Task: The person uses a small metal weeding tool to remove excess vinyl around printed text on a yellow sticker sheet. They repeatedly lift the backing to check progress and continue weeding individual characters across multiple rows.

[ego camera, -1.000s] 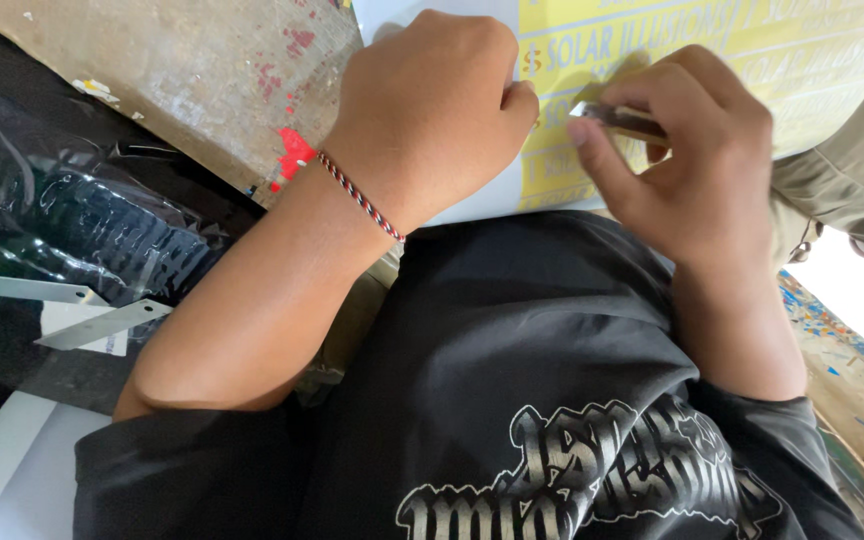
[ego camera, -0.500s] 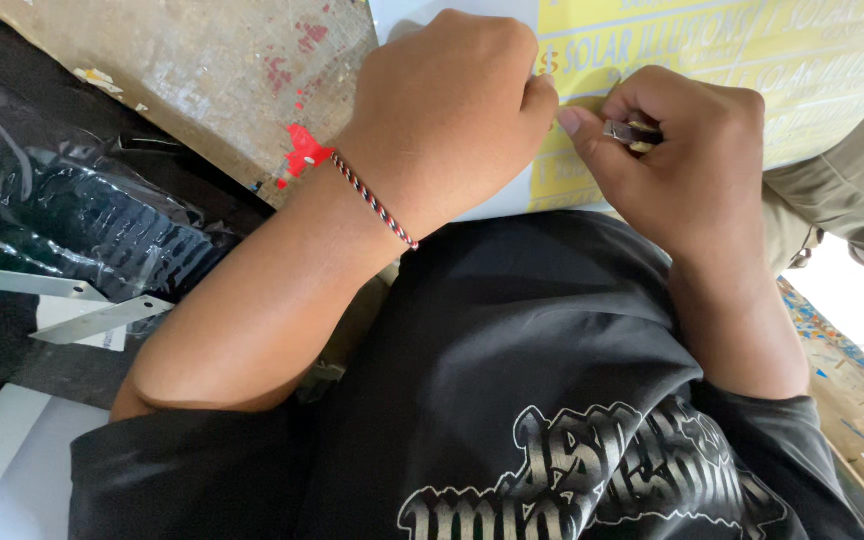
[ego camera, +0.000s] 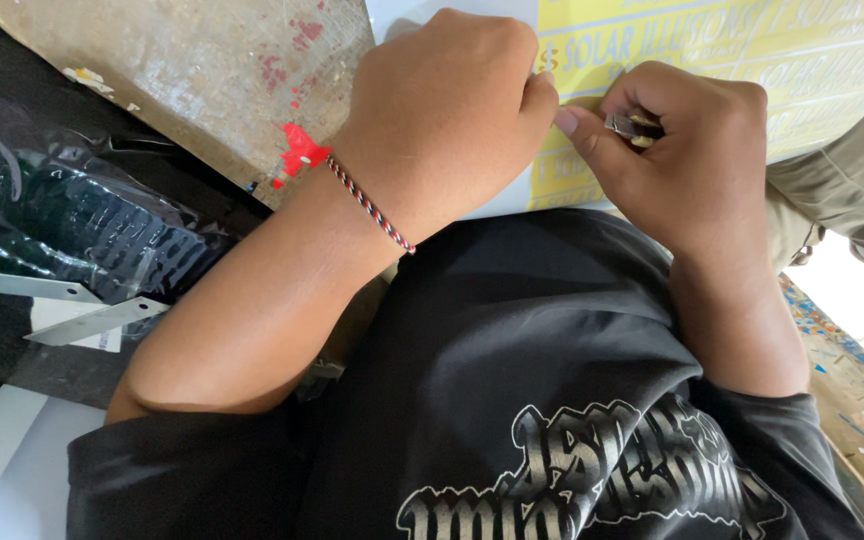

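Nearest the camera a black shirt (ego camera: pixel 552 400) with a pale printed design is seen, filling the lower frame. Above it, two bare forearms are extended toward a yellow sheet (ego camera: pixel 802 70) with pale lettering, which is laid on a white backing on the table (ego camera: pixel 182 70). The left hand (ego camera: pixel 442 110), marked by a braided cord bracelet (ego camera: pixel 367 205) at the wrist, is pressed knuckles-up on the near left edge of the sheet; its grip is curled together, and whether anything is pinched under the fingers cannot be told. The right hand (ego camera: pixel 692 160) is placed just beside it, thumb touching the left hand's fingertips, and its grip is clamped on a small metal tool (ego camera: pixel 624 125), thin and silvery, of which only a short piece shows; its tip is hidden. Judgement: fine work at the sheet's lettering is in hand, and it would be done well if the sheet were kept flat by the left hand close to the tool, the tool held low and moved lightly so that only the top layer is caught. To the left, black plastic wrap (ego camera: pixel 72 230) and pale metal strips (ego camera: pixel 92 320) are noted. Farther off, the worn table surface carries red paint marks (ego camera: pixel 297 150). At the far right, a khaki trouser leg (ego camera: pixel 852 190) of another person is seen.
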